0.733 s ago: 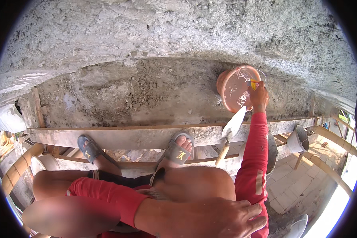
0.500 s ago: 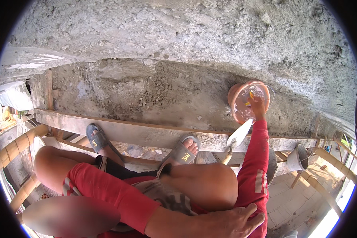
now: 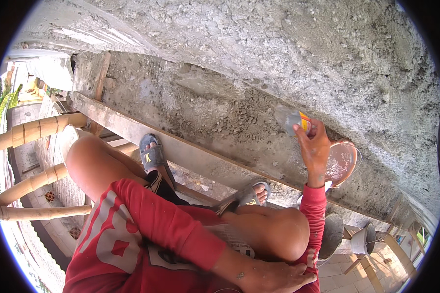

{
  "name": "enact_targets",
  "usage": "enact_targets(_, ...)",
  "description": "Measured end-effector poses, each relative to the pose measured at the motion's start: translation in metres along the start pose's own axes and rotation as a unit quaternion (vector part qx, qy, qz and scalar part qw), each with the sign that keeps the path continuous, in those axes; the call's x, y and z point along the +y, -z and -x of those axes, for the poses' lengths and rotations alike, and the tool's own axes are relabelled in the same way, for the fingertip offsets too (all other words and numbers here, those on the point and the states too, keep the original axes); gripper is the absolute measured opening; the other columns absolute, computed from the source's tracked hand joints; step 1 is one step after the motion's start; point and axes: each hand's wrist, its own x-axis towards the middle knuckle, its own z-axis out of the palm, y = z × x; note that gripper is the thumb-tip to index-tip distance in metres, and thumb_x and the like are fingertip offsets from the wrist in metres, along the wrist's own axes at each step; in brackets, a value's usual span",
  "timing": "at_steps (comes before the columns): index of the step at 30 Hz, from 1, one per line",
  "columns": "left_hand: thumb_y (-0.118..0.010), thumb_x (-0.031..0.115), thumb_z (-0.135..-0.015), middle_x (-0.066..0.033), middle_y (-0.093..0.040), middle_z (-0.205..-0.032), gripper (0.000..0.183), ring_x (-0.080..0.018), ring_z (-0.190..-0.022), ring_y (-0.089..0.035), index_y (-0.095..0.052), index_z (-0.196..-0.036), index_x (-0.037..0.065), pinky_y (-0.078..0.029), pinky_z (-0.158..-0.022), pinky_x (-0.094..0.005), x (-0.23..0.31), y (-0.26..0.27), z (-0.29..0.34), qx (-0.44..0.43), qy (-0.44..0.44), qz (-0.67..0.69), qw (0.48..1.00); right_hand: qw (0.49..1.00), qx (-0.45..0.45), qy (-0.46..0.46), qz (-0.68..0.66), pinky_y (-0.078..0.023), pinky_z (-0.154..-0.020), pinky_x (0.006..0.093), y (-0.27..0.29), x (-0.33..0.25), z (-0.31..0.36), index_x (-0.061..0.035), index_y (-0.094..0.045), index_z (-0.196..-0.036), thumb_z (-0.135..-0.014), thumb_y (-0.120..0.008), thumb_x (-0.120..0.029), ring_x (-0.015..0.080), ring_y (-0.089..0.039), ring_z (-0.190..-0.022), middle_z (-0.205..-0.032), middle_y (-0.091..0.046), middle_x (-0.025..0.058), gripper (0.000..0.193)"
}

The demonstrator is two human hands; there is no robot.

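My right hand (image 3: 314, 146) is closed round a small plastic cup (image 3: 305, 122) with a yellow and red band. From its mouth a blurred greyish splash (image 3: 286, 118) spreads toward the rough mortar surface (image 3: 234, 105). Just right of my right wrist stands a terracotta-coloured bucket (image 3: 354, 168) with foamy liquid and a thin wire handle, partly covered by my wrist. My left hand (image 3: 278, 276) lies across my right sleeve near the elbow, its fingers stretched out and holding nothing.
A rough concrete wall (image 3: 327, 53) rises ahead. A wooden plank (image 3: 195, 151) runs along the ledge under my sandalled feet. Bamboo poles (image 3: 39, 133) stand at the left. A dark bucket (image 3: 331, 233) and a grey bucket (image 3: 362, 240) are at the lower right.
My right hand has come up out of the terracotta-coloured bucket with the cup and moved left over the ledge. The view has turned. My left hand stays by the right sleeve.
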Motion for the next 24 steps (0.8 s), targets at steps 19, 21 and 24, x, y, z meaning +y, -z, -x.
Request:
enact_targets(19,-0.066,0.014,-0.106,-0.0113,-0.072,-0.099,0.031,-0.0155,-0.086,-0.072,-0.063,-0.133,0.0,-0.058,-0.079,-0.0334,-0.064,0.105,0.083,0.248,0.421,-0.188,0.852,0.929,0.186,-0.225,0.229,-0.055,-0.092,0.0528,0.096,0.259,0.008,-0.0063,-0.06,-0.126,-0.089,-0.08,-0.04,0.046,-0.072,-0.108,-0.115,-0.073,0.0252,0.054)
enact_targets(21,-0.066,0.016,-0.107,-0.01,-0.072,-0.101,0.032,-0.0148,-0.09,-0.07,-0.063,-0.134,-0.001,-0.057,-0.083,-0.0324,-0.06,0.103,0.106,0.288,0.459,-0.154,0.826,0.93,0.149,-0.202,0.268,-0.056,-0.095,0.0529,0.081,0.3,0.004,-0.0063,-0.059,-0.122,-0.088,-0.082,-0.038,0.0453,-0.072,-0.111,-0.121,-0.072,0.0266,0.052)
enact_targets(24,-0.066,0.019,-0.108,-0.0082,-0.071,-0.105,0.034,-0.0142,-0.097,-0.068,-0.063,-0.135,-0.002,-0.055,-0.086,-0.0315,-0.032,0.108,0.141,0.362,0.496,-0.133,0.778,0.928,0.127,-0.184,0.299,-0.057,-0.092,0.0548,0.058,0.345,-0.006,-0.0061,-0.062,-0.127,-0.087,-0.083,-0.033,0.0452,-0.072,-0.108,-0.112,-0.076,0.0224,0.053)
